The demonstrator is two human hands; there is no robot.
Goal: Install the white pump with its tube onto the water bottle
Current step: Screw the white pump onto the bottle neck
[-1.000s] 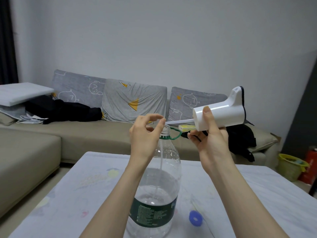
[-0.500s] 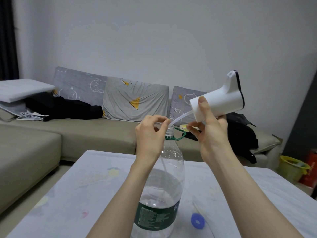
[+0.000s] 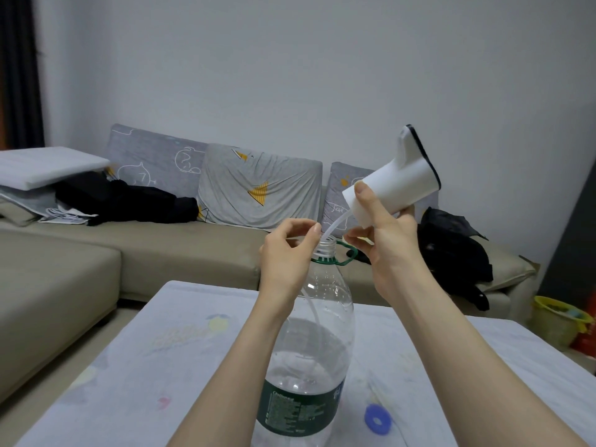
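Right hand (image 3: 383, 240) is wrapped round the white pump (image 3: 392, 188), held tilted up above + right of the water bottle (image 3: 309, 350), which stands on the tabletop (image 3: 145, 366). Tube (image 3: 333, 225) runs from the pump down thru the bottle's open neck into the water. Left hand (image 3: 285, 256) pinches the tube w/ thumb + forefinger right at the mouth; blue ring (image 3: 377, 422) lies on the tabletop nearby.

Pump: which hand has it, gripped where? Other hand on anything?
Right hand holds the white pump by its lower, open end. Left hand pinches the tube just above the bottle mouth.
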